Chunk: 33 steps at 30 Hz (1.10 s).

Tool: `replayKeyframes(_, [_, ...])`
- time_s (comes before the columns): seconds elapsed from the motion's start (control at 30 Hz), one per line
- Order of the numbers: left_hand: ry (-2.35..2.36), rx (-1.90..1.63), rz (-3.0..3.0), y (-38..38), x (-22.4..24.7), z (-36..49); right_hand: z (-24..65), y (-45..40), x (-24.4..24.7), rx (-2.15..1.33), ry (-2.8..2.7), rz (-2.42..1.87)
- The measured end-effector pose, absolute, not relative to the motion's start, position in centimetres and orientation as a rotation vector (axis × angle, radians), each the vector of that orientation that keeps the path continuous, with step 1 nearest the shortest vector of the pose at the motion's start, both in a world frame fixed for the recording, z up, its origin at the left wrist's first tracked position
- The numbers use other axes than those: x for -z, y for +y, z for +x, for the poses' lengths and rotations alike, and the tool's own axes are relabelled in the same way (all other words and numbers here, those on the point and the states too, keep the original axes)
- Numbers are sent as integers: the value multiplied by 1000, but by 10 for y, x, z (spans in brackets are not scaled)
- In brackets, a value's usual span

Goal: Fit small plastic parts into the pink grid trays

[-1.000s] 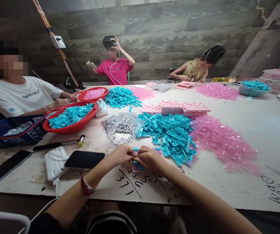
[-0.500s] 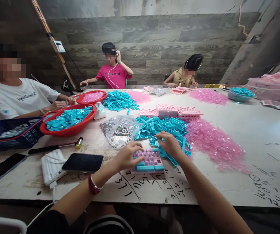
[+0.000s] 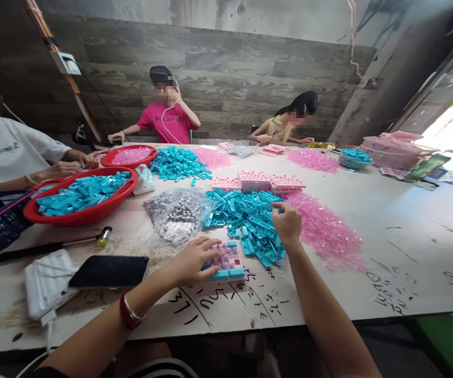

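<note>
My left hand (image 3: 197, 258) lies over the left end of a small pink keyboard-like piece (image 3: 236, 264), fingers stretched out and thumb apart, touching its top. Rows of clear purplish caps cover that piece, with blue bars along its near edge. Over the right side of a heap of blue plastic bar-shaped pieces (image 3: 246, 210) is my right hand (image 3: 287, 224), its fingers curled together. What its fingertips hold, if anything, is hidden. To that hand's right spreads a heap of clear pink pieces (image 3: 327, 228).
Behind the blue heap stand stacked pink perforated plates (image 3: 253, 180). A plastic bag of small parts (image 3: 177, 212), a red basin (image 3: 80, 218), a phone (image 3: 109, 271), a white power bank (image 3: 47, 281) and a hammer (image 3: 80, 240) lie leftward. Three co-workers sit around the table.
The view has swung right. My right hand has moved from above the keyboard-like piece to the right side of the blue heap, its fingers now curled. My left hand stays on the piece.
</note>
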State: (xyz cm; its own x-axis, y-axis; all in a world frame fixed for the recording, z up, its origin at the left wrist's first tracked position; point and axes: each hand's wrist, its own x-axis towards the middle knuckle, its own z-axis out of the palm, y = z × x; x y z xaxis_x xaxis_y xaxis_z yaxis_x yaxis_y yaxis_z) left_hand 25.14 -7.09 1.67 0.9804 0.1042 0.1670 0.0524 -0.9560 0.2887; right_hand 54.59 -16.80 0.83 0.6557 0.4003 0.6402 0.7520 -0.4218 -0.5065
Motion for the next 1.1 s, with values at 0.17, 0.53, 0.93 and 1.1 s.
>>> replayKeyframes(0.17, [119,-311,2829,-71,-13,254,570,-173,-2,612,-808,-2094])
replayKeyframes(0.53, [86,-308,2910,-72,-13,254,564,-152,17,527,-1260,-2080])
replayKeyframes(0.93, [119,-309,2921,-76,-13,255,512,-131,15,434,-1956,-2159])
replayKeyframes(1.1, [147,-284,2870,-76,-19,255,515,-128,16,457,-1886,-2106])
